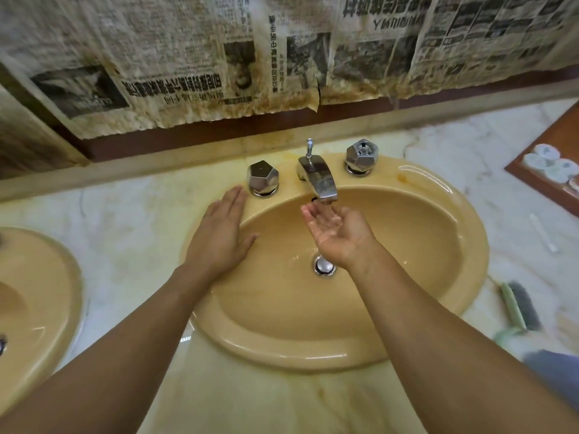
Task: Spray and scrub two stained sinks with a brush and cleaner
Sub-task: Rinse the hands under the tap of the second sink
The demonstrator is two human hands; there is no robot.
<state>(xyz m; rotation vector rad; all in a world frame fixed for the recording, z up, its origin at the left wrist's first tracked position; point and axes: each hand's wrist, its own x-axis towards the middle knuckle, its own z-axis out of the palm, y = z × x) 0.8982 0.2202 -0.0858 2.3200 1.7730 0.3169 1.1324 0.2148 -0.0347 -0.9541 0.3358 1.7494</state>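
Your left hand (222, 233) lies flat, palm down, on the left rim of the sink (454, 214). Its fingers are straight and close together, the thumb is spread toward the basin, and the fingertips stop just beside the left knob (262, 178) without touching it. It holds nothing. Your right hand (336, 230) is turned palm up over the basin, with the fingers loosely cupped right under the mouth of the spout (319, 180). The palm looks wet, and this hand is empty too. Whether water is running you cannot tell. The drain (325, 265) shows just below your right wrist, and the right knob (362, 156) stands behind the spout to the right. The brush (520, 305) lies on the table (125, 220) to the right of the sink, well apart from both hands, with its pale green back beside dark bristles. A blurred shape sits near it at the lower right edge; what it is you cannot tell. The second sink (37, 292) shows partly at the left edge. Stained newspaper (188, 57) covers the wall behind, and a tray (532, 180) with small white items sits at the far right.
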